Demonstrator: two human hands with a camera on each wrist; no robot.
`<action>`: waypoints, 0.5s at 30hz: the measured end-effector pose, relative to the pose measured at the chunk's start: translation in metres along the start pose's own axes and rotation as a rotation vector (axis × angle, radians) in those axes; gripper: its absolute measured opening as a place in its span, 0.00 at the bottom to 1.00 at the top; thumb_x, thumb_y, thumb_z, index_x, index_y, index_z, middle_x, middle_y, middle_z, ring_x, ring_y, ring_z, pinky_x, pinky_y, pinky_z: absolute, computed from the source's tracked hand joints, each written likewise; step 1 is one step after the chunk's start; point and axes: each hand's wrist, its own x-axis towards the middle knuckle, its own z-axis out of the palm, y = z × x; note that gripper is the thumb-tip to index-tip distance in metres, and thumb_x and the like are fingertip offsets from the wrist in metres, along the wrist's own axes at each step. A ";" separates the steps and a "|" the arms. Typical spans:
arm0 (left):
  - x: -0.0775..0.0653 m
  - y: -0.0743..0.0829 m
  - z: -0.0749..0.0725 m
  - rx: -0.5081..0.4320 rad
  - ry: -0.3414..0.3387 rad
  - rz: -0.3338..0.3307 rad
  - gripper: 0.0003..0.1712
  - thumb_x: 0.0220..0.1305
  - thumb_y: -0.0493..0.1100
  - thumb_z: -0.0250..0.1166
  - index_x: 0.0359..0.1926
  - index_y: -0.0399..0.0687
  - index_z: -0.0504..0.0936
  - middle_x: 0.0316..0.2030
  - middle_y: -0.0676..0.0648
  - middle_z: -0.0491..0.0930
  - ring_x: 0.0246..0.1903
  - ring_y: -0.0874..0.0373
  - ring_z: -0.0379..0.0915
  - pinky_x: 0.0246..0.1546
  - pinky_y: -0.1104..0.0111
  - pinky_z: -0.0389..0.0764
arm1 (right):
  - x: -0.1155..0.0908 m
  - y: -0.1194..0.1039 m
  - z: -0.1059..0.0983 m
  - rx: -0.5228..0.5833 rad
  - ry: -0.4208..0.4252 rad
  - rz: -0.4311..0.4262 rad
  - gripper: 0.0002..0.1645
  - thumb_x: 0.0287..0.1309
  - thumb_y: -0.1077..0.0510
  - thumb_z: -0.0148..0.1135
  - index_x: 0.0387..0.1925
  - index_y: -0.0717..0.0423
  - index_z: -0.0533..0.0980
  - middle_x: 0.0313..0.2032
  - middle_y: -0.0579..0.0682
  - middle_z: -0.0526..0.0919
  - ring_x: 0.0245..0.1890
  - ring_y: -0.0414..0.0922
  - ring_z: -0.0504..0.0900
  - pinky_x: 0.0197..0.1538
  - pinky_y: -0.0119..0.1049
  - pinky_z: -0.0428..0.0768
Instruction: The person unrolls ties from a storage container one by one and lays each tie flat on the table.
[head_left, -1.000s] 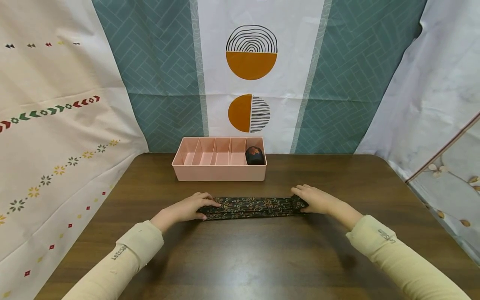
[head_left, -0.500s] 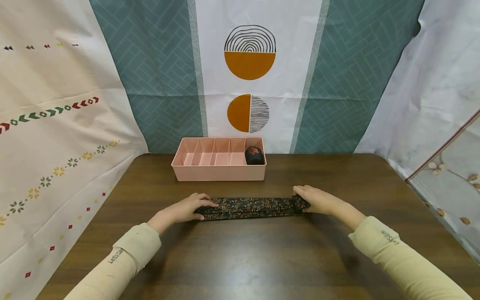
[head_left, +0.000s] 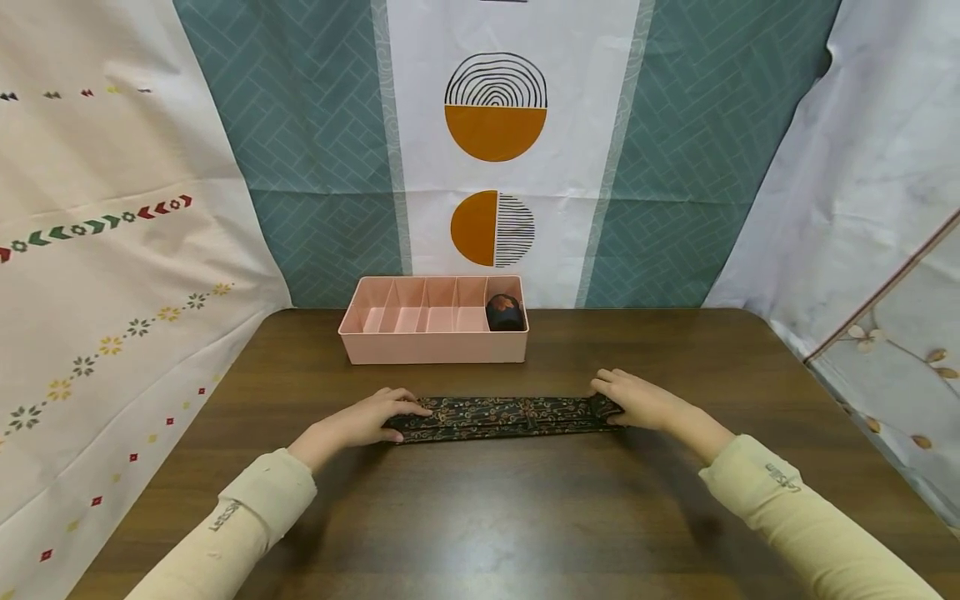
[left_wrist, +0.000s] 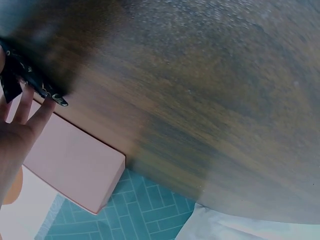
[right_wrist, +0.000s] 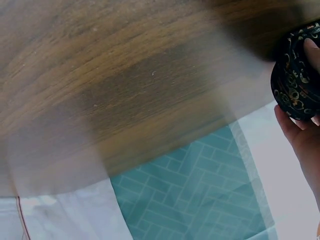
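A black necktie [head_left: 480, 417] with a gold and red pattern lies stretched flat across the table, folded lengthwise, with a short band across it right of its middle. At its left end my left hand [head_left: 375, 415] holds it between thumb and fingers; the left wrist view shows the tie's dark edge against those fingers [left_wrist: 40, 117]. My right hand [head_left: 637, 400] grips the right end, where the fabric is bunched into a thick rounded roll [right_wrist: 295, 80]. Part of that roll is hidden behind the hand in the head view.
Behind the necktie stands a pink divided box [head_left: 435, 348]. Its rightmost compartment holds a black roll [head_left: 504, 312] with an orange leaf motif. The brown wooden table [head_left: 480, 517] ends at hanging cloths on the left, back and right.
Both hands keep their hold on the necktie. The right hand with the rolled end has shifted slightly right, and the left hand slightly left. The head view has drifted a little.
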 end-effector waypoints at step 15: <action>-0.002 -0.002 -0.001 -0.003 -0.009 -0.008 0.30 0.55 0.37 0.67 0.61 0.50 0.74 0.57 0.39 0.71 0.56 0.41 0.65 0.54 0.48 0.71 | -0.006 0.002 -0.002 0.011 -0.032 0.027 0.31 0.42 0.63 0.74 0.52 0.59 0.74 0.43 0.54 0.77 0.43 0.56 0.78 0.47 0.49 0.78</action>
